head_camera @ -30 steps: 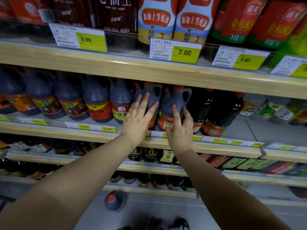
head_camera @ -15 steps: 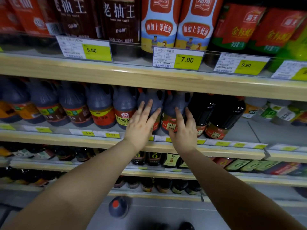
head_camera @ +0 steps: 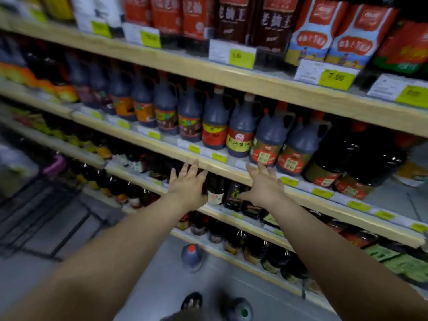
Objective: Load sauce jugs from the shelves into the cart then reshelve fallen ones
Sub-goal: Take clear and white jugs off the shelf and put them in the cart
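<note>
Head: pulled back off shelf jugs [head_camera: 271, 140] vs 0.5 s ago, now at shelf lip [head_camera: 228, 169]. Left hand [head_camera: 187, 184] grip wide, empty; right hand [head_camera: 261, 184] same. Cart [head_camera: 46, 205] now in frame, left. Floor jug [head_camera: 191, 257] untouched, prob. reshelve next.

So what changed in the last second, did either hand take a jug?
No. Both the left hand and right hand slid back down off the two handled jugs to the shelf edge, open and empty. The jugs stay upright there; the floor jug stays untouched.

Jugs [head_camera: 266, 133] on shelf [head_camera: 208, 162]; cart [head_camera: 46, 205] left.
</note>
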